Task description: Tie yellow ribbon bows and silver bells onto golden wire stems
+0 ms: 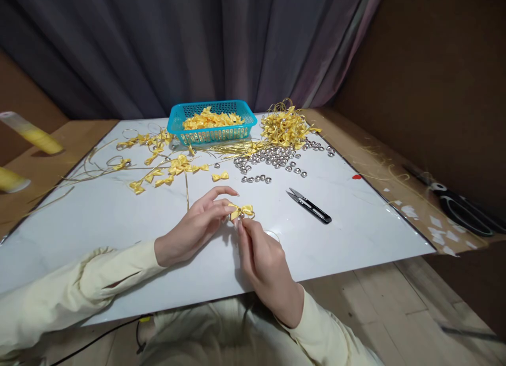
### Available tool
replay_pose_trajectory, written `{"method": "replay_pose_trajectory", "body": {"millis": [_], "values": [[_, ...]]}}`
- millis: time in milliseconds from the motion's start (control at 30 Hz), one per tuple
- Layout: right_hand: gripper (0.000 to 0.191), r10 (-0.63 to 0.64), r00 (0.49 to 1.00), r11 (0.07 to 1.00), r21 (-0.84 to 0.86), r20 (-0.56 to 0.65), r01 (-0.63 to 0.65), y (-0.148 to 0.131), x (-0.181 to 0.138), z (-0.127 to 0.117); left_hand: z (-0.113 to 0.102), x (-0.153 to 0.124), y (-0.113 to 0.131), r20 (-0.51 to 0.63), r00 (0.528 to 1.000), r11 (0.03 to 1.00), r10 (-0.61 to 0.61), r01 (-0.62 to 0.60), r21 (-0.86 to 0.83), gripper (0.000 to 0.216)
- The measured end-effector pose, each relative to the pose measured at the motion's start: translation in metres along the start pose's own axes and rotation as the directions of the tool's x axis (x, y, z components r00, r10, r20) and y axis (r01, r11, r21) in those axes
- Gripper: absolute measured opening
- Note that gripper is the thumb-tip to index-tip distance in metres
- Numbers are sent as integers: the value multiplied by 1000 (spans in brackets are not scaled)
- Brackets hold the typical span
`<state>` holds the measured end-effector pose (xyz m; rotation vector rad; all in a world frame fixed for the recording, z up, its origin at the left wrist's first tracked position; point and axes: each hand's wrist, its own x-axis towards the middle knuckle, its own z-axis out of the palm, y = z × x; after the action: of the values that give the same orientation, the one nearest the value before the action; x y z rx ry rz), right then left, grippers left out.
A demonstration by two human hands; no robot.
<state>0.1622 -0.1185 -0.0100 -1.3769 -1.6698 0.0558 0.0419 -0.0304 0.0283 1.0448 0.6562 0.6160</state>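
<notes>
My left hand [201, 218] pinches a small yellow ribbon bow [245, 211] by its left side, above the near middle of the white board. A silver bead [242, 216] sits at the bow's centre, and a bit of gold cord curves by its right end. Just below the bead, my right hand [264, 258] has thumb and forefinger pressed together on the gold cord [273, 234], part of which loops out behind the hand. The fingers hide most of this cord. A loose yellow bow [220, 177] lies beyond my hands, and black thread snips [309, 205] lie to their right.
At the back stands a blue basket [172, 124] of yellow bows. Beside it are a pile of corded bows [286, 126] and scattered silver beads [272, 157]. More bows [179, 164] lie left. Large scissors [464, 213] rest right; yellow spools [39, 139] stand left.
</notes>
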Motion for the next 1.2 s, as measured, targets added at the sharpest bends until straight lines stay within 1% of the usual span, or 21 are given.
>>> {"method": "replay_pose_trajectory", "body": {"millis": [100, 233, 333, 433, 533, 733, 867, 1000, 1200], "values": [[12, -21, 1000, 1000, -14, -2, 21, 1, 1, 0, 1, 0, 0, -6, 1000, 999, -19, 18, -33, 21], [15, -60, 998, 998, -22, -35, 59, 4, 1, 1, 3, -1, -1, 17, 998, 992, -68, 69, -101, 21], [15, -56, 998, 998, -23, -42, 55, 5, 1, 1, 3, -2, -2, 38, 997, 991, -66, 70, -118, 20], [13, -6, 1000, 1000, 22, -27, 7, 5, 1, -1, 1, -3, -2, 86, 996, 998, -15, 21, -66, 18], [13, 43, 999, 993, 110, -9, -42, 4, 1, -4, -3, -4, -3, 130, 990, 998, 57, -60, 22, 18], [12, 98, 995, 975, 199, 33, -102, 5, 0, -6, -9, -4, -6, 182, 970, 971, 160, -188, 149, 14], [13, 120, 992, 965, 230, 45, -127, 6, -2, -5, -9, -3, -7, 174, 967, 958, 186, -217, 185, 15], [11, 129, 990, 961, 241, 52, -138, 6, -2, -5, -8, -4, -6, 142, 971, 956, 191, -216, 198, 14], [11, 162, 984, 955, 241, 78, -176, 6, -1, -5, -9, -3, -7, 92, 978, 965, 187, -201, 171, 15]]}}
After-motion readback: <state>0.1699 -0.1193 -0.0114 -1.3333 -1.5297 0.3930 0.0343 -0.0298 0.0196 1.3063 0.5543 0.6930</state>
